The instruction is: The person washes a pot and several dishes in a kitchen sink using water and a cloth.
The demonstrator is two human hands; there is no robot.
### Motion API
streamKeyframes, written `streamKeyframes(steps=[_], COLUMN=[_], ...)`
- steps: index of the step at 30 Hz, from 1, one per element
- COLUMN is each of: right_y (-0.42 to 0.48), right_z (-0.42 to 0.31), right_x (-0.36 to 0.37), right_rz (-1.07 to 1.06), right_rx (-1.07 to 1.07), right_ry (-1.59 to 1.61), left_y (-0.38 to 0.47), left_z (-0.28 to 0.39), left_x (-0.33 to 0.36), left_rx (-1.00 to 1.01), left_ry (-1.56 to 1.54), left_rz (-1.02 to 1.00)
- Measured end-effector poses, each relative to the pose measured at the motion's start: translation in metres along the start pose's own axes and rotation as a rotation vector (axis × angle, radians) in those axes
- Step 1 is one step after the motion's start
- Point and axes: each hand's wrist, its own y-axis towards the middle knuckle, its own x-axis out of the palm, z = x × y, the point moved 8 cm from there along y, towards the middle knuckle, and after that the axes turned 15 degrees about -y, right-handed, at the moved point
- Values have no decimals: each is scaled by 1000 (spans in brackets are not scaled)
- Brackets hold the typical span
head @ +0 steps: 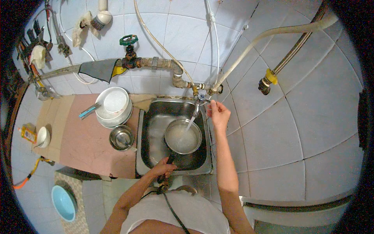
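My left hand (pixel 164 168) grips the black handle of a metal saucepan (pixel 183 137) over a stainless steel sink (pixel 152 146). Water streams from the tap (pixel 196 110) into the pan, which holds cloudy, whitish liquid. The fingers of my right hand (pixel 218 112) are on the tap's lever (pixel 207 101) at the sink's back right corner. Left of the sink, a stack of white bowls and plates (pixel 114 106) stands with a blue-handled utensil (pixel 89 111) on its rim. Nearer me is a small metal bowl (pixel 121 137) with something resting in it.
Pipes with a green valve wheel (pixel 128 40) run along the tiled wall. A grey cloth (pixel 98 70) hangs over the pipe. At far left are a white bowl (pixel 43 137) and a yellow bottle (pixel 28 134); a light blue basin (pixel 63 203) sits lower down. A braided hose (pixel 292 48) hangs at right.
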Motion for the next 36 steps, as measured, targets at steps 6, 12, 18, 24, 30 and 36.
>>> streamKeyframes(steps=[6,12,18,24,30,36], right_y=[-51,-58,-70,-102,-122,-128], right_z=[-67,-76,-16,4,25,38], right_x=[2,13,-8,-35,-42,-43], right_rz=[148,-127,-216,-165,-147,-140], right_rx=[-299,-255,-151,3,136,86], right_ry=[-601,-575,-245,-107,100,129], left_y=[1,-2,-14,-43,-92,-129], left_z=[-7,1,6,14,17,23], left_x=[-13,-4,5,13,38,47], left_rx=[-5,48,95,64,-31,20], left_ry=[-14,73,157,31,-40,6], left_rz=[34,23,75,92,87,37])
